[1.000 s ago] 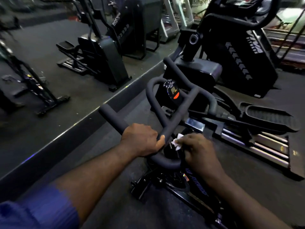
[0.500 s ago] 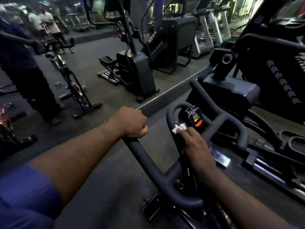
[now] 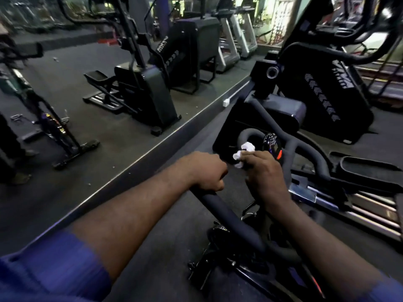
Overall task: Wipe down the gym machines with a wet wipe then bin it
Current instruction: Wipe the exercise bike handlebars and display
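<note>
Dark rubber floor (image 3: 165, 264) runs to a black skirting strip (image 3: 139, 172) under a large wall mirror (image 3: 65, 83), which reflects dim black gym machines (image 3: 150, 90). Far off, silver treadmills (image 3: 237, 40) stand against bright greenish light. Elsewhere the room is dim.

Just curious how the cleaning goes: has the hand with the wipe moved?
Yes. The right hand slid the wipe forward along the handlebar, up to the console.

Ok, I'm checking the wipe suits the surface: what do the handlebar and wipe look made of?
The handlebar: matte black with no glare, likely foam or rubber padding. The wipe in the right hand: white, crumpled in soft folds, probably nonwoven cloth or paper.
</note>
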Action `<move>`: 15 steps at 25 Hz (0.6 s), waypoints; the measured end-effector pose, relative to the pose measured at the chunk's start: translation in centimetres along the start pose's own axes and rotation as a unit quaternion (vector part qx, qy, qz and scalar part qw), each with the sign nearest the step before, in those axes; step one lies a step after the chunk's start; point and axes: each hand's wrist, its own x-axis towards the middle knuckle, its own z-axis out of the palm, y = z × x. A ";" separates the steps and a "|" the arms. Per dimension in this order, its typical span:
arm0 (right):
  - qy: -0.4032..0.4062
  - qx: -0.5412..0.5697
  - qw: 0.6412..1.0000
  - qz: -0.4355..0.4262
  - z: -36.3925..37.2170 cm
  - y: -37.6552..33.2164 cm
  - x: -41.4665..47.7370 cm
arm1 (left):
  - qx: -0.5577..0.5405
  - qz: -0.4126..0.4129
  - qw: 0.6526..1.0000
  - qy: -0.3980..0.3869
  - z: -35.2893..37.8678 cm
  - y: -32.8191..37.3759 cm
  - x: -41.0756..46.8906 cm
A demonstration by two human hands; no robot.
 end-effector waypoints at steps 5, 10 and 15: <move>0.044 0.006 0.993 0.113 2.5 -2.3 5.6 | -0.023 0.045 0.999 -0.009 -0.3 -0.5 -0.2; 0.076 -0.004 0.989 0.127 1.4 -2.9 1.5 | -0.047 0.060 0.997 0.000 0.0 -0.7 0.0; 0.069 -0.020 0.984 0.164 3.7 -4.0 5.2 | -0.048 0.056 0.997 -0.005 0.4 -0.9 0.4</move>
